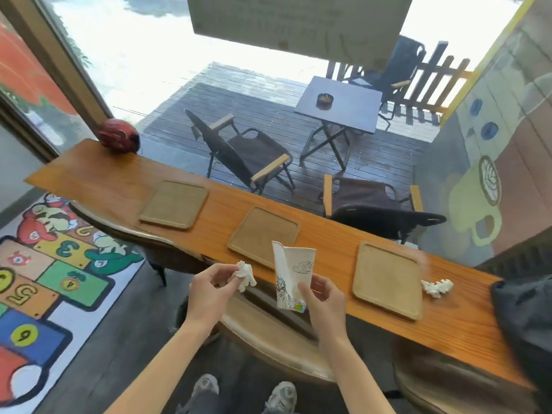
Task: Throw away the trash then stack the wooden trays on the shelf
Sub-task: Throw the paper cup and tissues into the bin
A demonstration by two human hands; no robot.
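Observation:
Three wooden trays lie on the long wooden counter: a left tray, a middle tray and a right tray. My left hand pinches a crumpled white tissue in front of the counter's near edge. My right hand holds a flattened white paper cup with line drawings, upright over the edge by the middle tray. Another crumpled tissue rests on the counter just right of the right tray.
A red-brown helmet sits at the counter's far left end. A dark bag lies on its right end. Wooden chair backs stand under the counter before me. A colourful hopscotch mat covers the floor at left.

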